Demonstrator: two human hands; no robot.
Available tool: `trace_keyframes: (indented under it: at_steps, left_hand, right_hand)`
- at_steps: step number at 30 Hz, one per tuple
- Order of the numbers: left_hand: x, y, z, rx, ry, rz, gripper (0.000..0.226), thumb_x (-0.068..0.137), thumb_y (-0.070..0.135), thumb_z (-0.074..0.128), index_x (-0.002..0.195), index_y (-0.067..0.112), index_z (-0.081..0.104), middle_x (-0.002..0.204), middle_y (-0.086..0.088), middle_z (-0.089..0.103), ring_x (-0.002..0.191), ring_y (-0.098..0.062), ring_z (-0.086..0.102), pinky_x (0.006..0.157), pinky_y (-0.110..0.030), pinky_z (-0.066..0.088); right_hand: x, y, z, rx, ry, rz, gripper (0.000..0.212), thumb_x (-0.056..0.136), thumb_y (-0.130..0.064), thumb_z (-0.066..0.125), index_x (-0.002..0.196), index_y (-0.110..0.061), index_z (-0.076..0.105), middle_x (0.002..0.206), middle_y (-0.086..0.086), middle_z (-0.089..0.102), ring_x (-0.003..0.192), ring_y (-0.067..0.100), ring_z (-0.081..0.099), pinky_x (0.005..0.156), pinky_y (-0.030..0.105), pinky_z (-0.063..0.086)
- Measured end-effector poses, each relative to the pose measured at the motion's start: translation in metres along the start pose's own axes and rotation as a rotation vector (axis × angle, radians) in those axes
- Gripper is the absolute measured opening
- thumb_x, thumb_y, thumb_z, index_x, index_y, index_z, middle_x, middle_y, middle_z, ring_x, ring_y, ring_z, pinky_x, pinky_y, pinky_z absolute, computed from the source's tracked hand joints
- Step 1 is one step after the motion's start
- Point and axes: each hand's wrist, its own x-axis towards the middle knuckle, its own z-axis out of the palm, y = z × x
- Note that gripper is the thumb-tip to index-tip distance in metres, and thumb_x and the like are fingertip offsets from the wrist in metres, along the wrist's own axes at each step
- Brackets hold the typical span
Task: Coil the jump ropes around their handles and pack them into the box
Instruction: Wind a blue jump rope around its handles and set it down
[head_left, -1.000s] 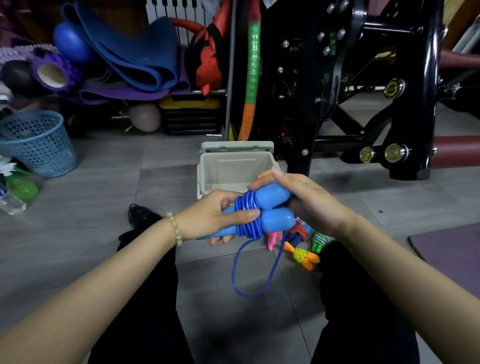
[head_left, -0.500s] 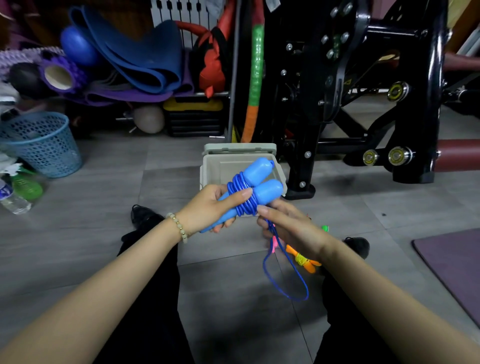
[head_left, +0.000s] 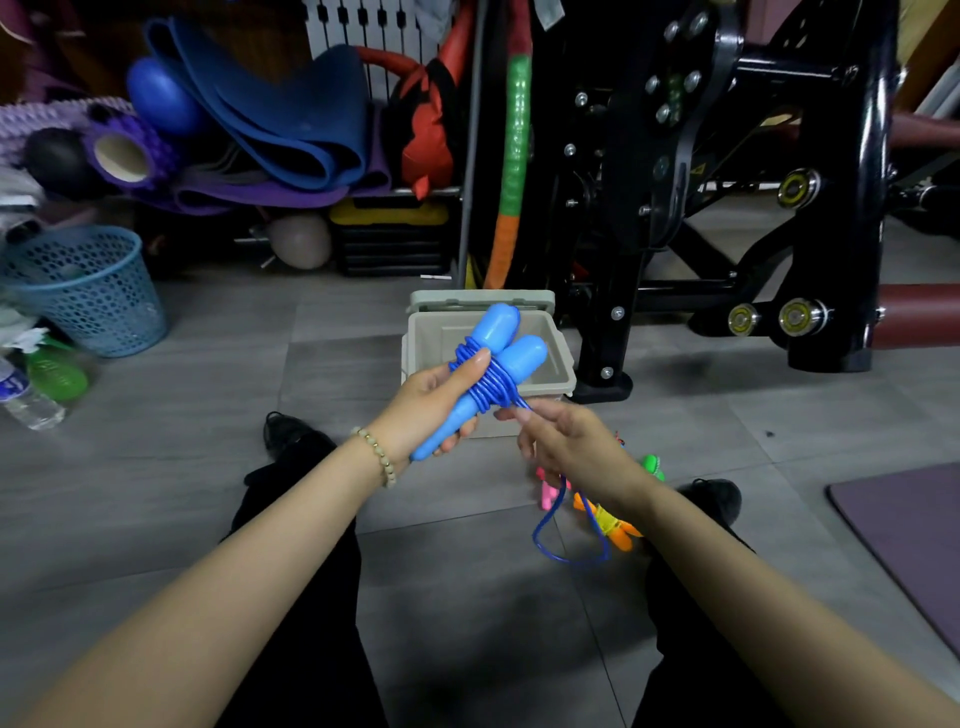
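My left hand (head_left: 434, 402) grips the two blue handles (head_left: 511, 348) of a jump rope, held together and tilted up to the right in front of the beige box (head_left: 566, 371). Blue cord is wound several times round the handles' middle. My right hand (head_left: 563, 441) pinches the blue cord just below the coil; a loose loop (head_left: 569, 543) of it hangs down to the floor. The box stands open on the floor with its lid tipped back. Other coiled jump ropes, orange (head_left: 608, 522), pink (head_left: 546, 491) and green (head_left: 652, 462), lie on the floor under my right wrist.
A black exercise machine (head_left: 727, 182) stands right behind the box. A blue mesh basket (head_left: 85, 288) and bottles sit at the left. Rolled mats and balls pile up along the back. A purple mat (head_left: 904, 540) lies at the right. My legs stretch out on the grey tiles.
My right hand came off the handles' far side, swung under with the cord and now pinches it below the coil. The handles rose towards the box and the hanging loop got shorter.
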Motion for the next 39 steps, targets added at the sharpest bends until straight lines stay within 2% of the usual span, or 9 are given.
trace_keyframes:
  at_steps: [4, 7, 10, 13, 17, 21, 27, 33, 39]
  left_hand:
    - [0.006, 0.002, 0.008, -0.077, 0.066, 0.013, 0.04, 0.088, 0.054, 0.048, 0.08, 0.016, 0.058, 0.051, -0.003, 0.05, 0.031, -0.009, 0.038, 0.033, -0.014, 0.03]
    - [0.013, 0.002, 0.013, -0.064, 0.197, 0.054, 0.035, 0.087, 0.053, 0.054, 0.079, 0.019, 0.061, 0.055, -0.005, 0.055, 0.038, -0.013, 0.043, 0.035, -0.018, 0.034]
    - [0.019, 0.001, 0.012, 0.029, 0.295, 0.085, 0.035, 0.085, 0.05, 0.061, 0.087, 0.016, 0.062, 0.054, -0.003, 0.056, 0.038, -0.013, 0.046, 0.036, -0.019, 0.037]
    - [0.02, -0.002, 0.016, 0.118, 0.282, 0.118, 0.032, 0.084, 0.047, 0.064, 0.095, 0.017, 0.062, 0.046, 0.007, 0.055, 0.035, -0.009, 0.046, 0.035, -0.019, 0.037]
    - [0.023, -0.008, 0.012, 0.259, 0.299, 0.086, 0.04, 0.09, 0.056, 0.049, 0.095, 0.018, 0.062, 0.053, 0.001, 0.057, 0.037, -0.012, 0.051, 0.034, -0.02, 0.037]
    - [0.016, -0.012, 0.011, 0.446, 0.12, 0.026, 0.055, 0.096, 0.058, 0.022, 0.081, 0.018, 0.058, 0.051, -0.004, 0.057, 0.033, -0.012, 0.049, 0.035, -0.018, 0.036]
    - [0.004, -0.017, 0.013, 0.652, -0.093, 0.093, 0.058, 0.091, 0.064, 0.015, 0.103, 0.025, 0.057, 0.07, -0.018, 0.065, 0.059, -0.037, 0.064, 0.045, -0.04, 0.05]
    - [-0.007, -0.007, 0.007, 0.785, -0.208, 0.229, 0.047, 0.093, 0.057, 0.031, 0.103, 0.018, 0.056, 0.084, -0.009, 0.067, 0.053, -0.013, 0.059, 0.044, -0.018, 0.042]
    - [-0.01, -0.001, 0.005, 1.091, -0.147, 0.257, 0.051, 0.081, 0.063, 0.055, 0.11, 0.022, 0.048, 0.079, 0.012, 0.056, 0.063, -0.002, 0.05, 0.059, -0.026, 0.04]
  right_hand:
    - [0.0, -0.005, 0.009, 0.044, 0.122, 0.054, 0.039, 0.102, -0.027, 0.036, 0.079, -0.008, 0.062, 0.055, 0.008, 0.045, 0.042, 0.011, 0.042, 0.041, 0.019, 0.043]
    - [-0.001, -0.007, 0.013, 0.086, 0.082, 0.116, 0.036, 0.102, -0.025, 0.034, 0.091, -0.008, 0.063, 0.052, 0.002, 0.044, 0.041, 0.009, 0.037, 0.041, 0.02, 0.041]
    - [0.0, -0.008, 0.017, -0.197, 0.041, 0.13, 0.025, 0.101, -0.018, 0.035, 0.1, -0.012, 0.059, 0.053, -0.003, 0.043, 0.041, 0.006, 0.034, 0.044, 0.019, 0.033]
    - [0.002, -0.015, 0.015, -0.487, -0.028, 0.137, 0.02, 0.098, -0.022, 0.041, 0.083, -0.012, 0.05, 0.06, -0.001, 0.045, 0.053, 0.014, 0.04, 0.055, 0.027, 0.036]
    - [0.002, -0.031, 0.006, -0.74, -0.062, 0.026, 0.024, 0.097, -0.024, 0.046, 0.089, -0.005, 0.059, 0.07, 0.002, 0.052, 0.068, 0.021, 0.049, 0.067, 0.034, 0.041]
    - [0.002, -0.051, -0.009, -0.867, 0.0, -0.159, 0.025, 0.097, -0.029, 0.048, 0.082, -0.015, 0.064, 0.057, -0.008, 0.043, 0.054, 0.006, 0.042, 0.055, 0.025, 0.03]
    - [0.008, -0.046, -0.029, -0.836, 0.019, -0.272, 0.026, 0.092, -0.037, 0.055, 0.075, -0.017, 0.061, 0.064, 0.002, 0.057, 0.062, 0.016, 0.049, 0.062, 0.037, 0.041]
    - [0.008, -0.048, -0.031, -0.69, 0.079, -0.334, 0.026, 0.088, -0.035, 0.062, 0.076, -0.012, 0.063, 0.068, 0.013, 0.061, 0.066, 0.027, 0.054, 0.064, 0.042, 0.044]
    - [0.008, -0.041, -0.029, -0.602, 0.028, -0.301, 0.014, 0.085, -0.029, 0.068, 0.08, -0.017, 0.063, 0.069, 0.008, 0.063, 0.069, 0.026, 0.058, 0.067, 0.045, 0.049]
